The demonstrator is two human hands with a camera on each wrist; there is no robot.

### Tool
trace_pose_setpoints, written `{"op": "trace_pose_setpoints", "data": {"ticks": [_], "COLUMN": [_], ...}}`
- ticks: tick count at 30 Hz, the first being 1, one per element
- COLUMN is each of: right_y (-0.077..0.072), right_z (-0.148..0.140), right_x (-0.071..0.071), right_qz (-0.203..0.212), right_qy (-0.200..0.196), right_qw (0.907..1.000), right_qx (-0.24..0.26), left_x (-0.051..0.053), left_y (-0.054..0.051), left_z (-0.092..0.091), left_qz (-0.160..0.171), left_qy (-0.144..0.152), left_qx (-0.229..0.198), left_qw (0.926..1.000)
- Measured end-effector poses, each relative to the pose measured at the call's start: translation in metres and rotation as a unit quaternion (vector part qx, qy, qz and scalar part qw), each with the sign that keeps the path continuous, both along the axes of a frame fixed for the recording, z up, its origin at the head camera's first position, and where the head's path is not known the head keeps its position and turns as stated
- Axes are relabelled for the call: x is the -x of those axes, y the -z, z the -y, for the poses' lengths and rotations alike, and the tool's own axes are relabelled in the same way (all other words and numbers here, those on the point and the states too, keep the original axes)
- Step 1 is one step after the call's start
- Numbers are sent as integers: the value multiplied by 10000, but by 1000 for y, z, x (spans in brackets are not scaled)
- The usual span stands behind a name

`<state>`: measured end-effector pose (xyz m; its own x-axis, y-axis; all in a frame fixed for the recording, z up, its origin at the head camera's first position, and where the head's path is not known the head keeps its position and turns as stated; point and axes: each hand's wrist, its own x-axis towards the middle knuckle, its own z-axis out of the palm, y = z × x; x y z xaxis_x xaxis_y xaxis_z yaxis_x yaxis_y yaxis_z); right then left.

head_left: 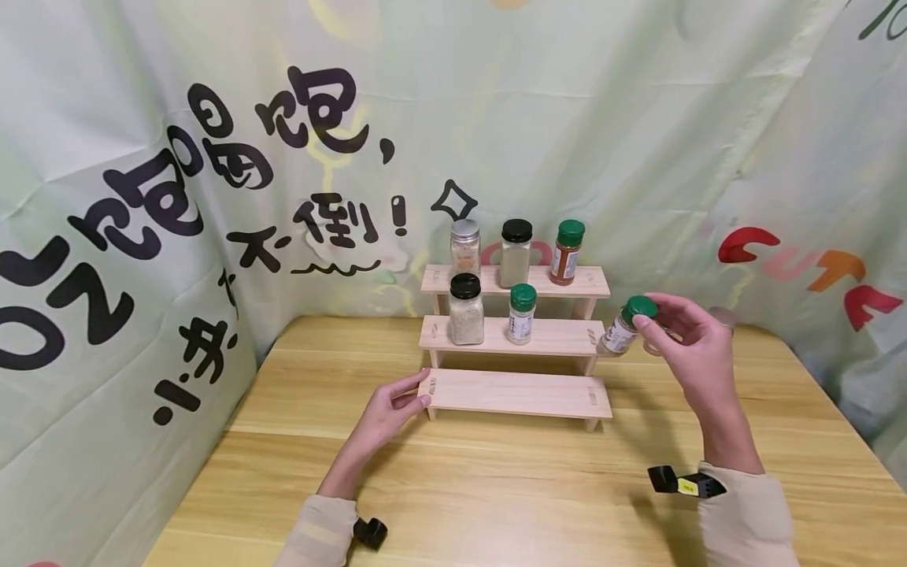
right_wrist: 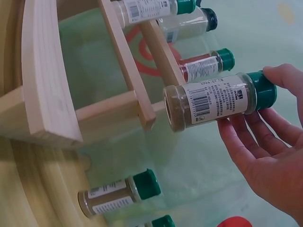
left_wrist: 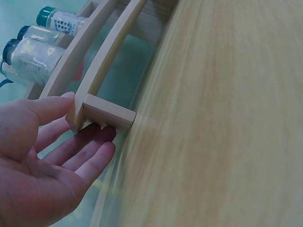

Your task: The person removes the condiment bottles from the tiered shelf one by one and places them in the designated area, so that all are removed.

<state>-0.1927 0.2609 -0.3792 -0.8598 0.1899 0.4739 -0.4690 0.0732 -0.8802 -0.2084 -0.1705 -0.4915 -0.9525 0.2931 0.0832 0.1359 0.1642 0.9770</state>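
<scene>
My right hand holds a green-capped spice jar by its cap, thumb on one side and fingers on the other. The jar is tilted, off the table, beside the right end of the middle step of a three-step wooden rack. Brownish contents and a white barcode label show in the right wrist view. At the rack's lower left end, my left hand pinches the bottom board, thumb above and fingers around the end and beneath. A black-lidded jar and a green-capped jar stand on the middle step.
The top step bears a silver-lidded jar, a black-lidded jar and a green-capped jar with red contents. Right of the rack, another green-capped jar stands on the wooden table, partly hidden in the head view. A printed curtain hangs behind.
</scene>
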Motion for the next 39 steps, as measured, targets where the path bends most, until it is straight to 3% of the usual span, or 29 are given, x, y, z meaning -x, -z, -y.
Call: {"op": "trace_pose_setpoints", "data": {"ticks": [19,34,39], "right_y": [15,38,43], "right_z": [-22,-31,-33], "right_x": [-5,6,10], "right_qz": [407,915,886], "right_qy": [576,916,873], "right_qw": [9968,9856,9872], "right_qx": [-375,-1086,-998], "left_x": [-1,1,1], "left_y": [2,2,1], "left_z": [1,1,1], "left_qz": [-28,11,49], "left_qy": [-19,-9,60], "left_qx": [49,3,-63], "left_qw": [10000,10000,10000]}}
